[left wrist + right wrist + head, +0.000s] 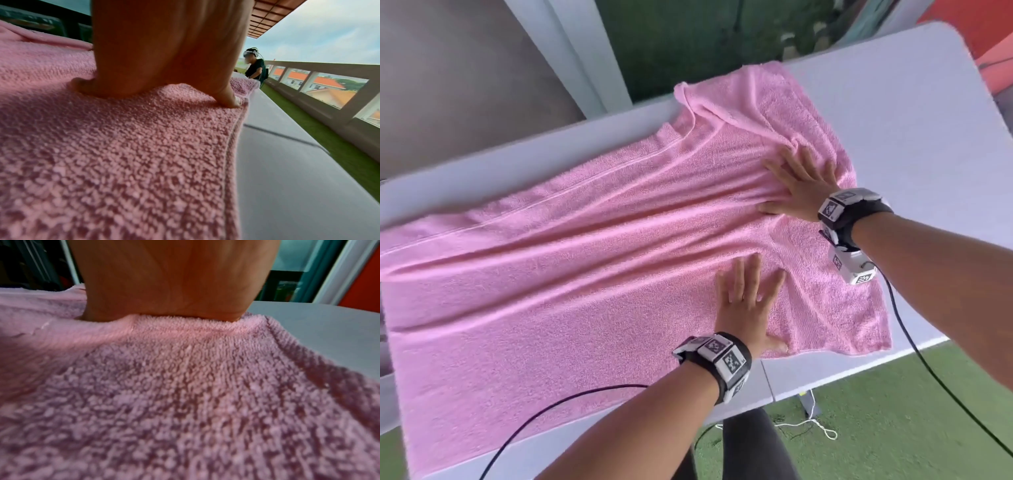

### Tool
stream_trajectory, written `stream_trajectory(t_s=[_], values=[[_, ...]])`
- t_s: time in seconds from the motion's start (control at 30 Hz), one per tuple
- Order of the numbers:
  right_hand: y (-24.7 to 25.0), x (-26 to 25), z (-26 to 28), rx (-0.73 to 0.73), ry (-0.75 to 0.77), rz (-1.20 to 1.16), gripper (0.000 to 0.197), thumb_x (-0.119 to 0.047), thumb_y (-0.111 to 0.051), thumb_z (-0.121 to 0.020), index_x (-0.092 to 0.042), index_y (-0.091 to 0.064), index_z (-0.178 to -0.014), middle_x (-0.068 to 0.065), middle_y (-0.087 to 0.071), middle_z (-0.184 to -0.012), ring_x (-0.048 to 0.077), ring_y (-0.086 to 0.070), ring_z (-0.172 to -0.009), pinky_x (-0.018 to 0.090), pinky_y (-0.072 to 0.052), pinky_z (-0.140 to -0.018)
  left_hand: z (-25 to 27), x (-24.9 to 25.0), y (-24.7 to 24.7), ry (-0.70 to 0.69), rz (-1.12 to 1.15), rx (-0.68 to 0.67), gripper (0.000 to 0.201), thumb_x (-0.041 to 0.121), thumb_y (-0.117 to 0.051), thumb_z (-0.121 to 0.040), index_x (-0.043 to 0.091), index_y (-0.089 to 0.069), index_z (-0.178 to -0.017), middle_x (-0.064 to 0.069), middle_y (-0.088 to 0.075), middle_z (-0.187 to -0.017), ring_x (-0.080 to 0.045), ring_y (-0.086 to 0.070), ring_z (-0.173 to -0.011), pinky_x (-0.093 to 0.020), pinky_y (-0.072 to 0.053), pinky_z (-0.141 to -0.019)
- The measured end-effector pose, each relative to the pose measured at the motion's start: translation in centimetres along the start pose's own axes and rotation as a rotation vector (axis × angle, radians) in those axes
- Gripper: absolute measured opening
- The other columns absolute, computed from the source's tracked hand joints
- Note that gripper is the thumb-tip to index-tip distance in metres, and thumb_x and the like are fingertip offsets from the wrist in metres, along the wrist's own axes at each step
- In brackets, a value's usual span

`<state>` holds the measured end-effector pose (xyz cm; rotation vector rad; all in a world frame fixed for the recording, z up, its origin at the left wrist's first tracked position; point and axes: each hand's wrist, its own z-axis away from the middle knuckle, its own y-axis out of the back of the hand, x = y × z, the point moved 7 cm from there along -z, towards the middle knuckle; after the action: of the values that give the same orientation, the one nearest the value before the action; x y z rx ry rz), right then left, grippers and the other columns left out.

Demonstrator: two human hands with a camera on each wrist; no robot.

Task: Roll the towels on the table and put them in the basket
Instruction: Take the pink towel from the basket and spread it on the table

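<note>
A large pink towel (592, 267) lies spread over the white table (914, 113), creased lengthwise, with its far corner folded over near the back edge. My left hand (746, 301) lies flat on the towel near its front right part, fingers straight and spread. My right hand (796, 185) presses flat on the towel further back, close to its right edge. In the left wrist view my palm (164, 65) and thumb sink into the towel (123, 154) by its hem. In the right wrist view my palm (168, 288) sits on the towel (185, 394). No basket is in view.
The table's bare part (935, 192) lies to the right of the towel. Black cables (928, 363) trail from my wrists over the front edge. Green turf (876, 421) is below. Another person (256, 68) stands far off by a railing (329, 84).
</note>
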<state>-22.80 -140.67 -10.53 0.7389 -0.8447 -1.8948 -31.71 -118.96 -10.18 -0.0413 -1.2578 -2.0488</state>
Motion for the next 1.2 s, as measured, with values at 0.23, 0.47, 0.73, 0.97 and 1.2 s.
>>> stream_trajectory(t_s=[0.23,0.47,0.73,0.97,1.2], values=[[2.0,18.1,2.4,0.002,-0.132,-0.081,0.104,-0.1,-0.025,-0.055,-0.059,0.024,-0.136,-0.015,0.038,-0.148,0.025,0.032,-0.138,0.066,0.012,-0.109,-10.3,12.6,-0.1,-0.09,-0.067,-0.046,0.129,0.079,-0.06,-0.063,0.032,0.029,-0.144,-0.013,0.043,-0.146,-0.038,0.037,-0.134,-0.061,0.019,-0.108],[3.0,26.5,4.1,0.041,-0.179,-0.127,0.112,-0.09,-0.049,-0.055,-0.056,0.015,-0.141,-0.01,0.028,-0.154,0.027,0.024,-0.142,0.066,0.012,-0.108,-16.4,21.0,-0.6,-0.054,-0.036,-0.094,0.132,0.073,-0.065,-0.066,0.028,0.032,-0.143,-0.017,0.049,-0.14,-0.041,0.044,-0.127,-0.063,0.022,-0.103],[4.1,22.8,7.8,0.397,-0.195,-0.267,0.075,-0.032,-0.064,-0.083,-0.028,-0.026,-0.148,0.004,-0.019,-0.157,0.028,-0.015,-0.144,0.06,-0.009,-0.114,-13.3,19.2,3.8,-0.068,0.21,0.038,0.077,0.036,-0.061,-0.087,0.022,-0.019,-0.15,-0.011,-0.004,-0.158,-0.03,-0.003,-0.145,-0.051,-0.009,-0.117],[-2.6,13.6,18.6,0.532,-0.148,-0.385,0.014,-0.018,-0.055,-0.091,-0.017,-0.065,-0.1,-0.004,-0.057,-0.094,0.015,-0.051,-0.091,0.036,-0.044,-0.087,0.2,4.2,3.2,0.05,0.186,0.145,0.017,0.023,-0.057,-0.091,0.017,-0.06,-0.106,0.003,-0.059,-0.099,-0.014,-0.053,-0.096,-0.033,-0.044,-0.09],[-11.3,14.0,25.1,0.433,-0.308,-0.319,0.034,-0.007,-0.057,-0.088,-0.018,-0.06,-0.121,0.003,-0.056,-0.127,0.02,-0.048,-0.12,0.034,-0.037,-0.103,10.7,-3.5,-1.4,0.051,0.209,0.191,0.025,0.011,-0.062,-0.087,0.015,-0.06,-0.112,0.002,-0.058,-0.11,-0.013,-0.052,-0.103,-0.036,-0.049,-0.093]])
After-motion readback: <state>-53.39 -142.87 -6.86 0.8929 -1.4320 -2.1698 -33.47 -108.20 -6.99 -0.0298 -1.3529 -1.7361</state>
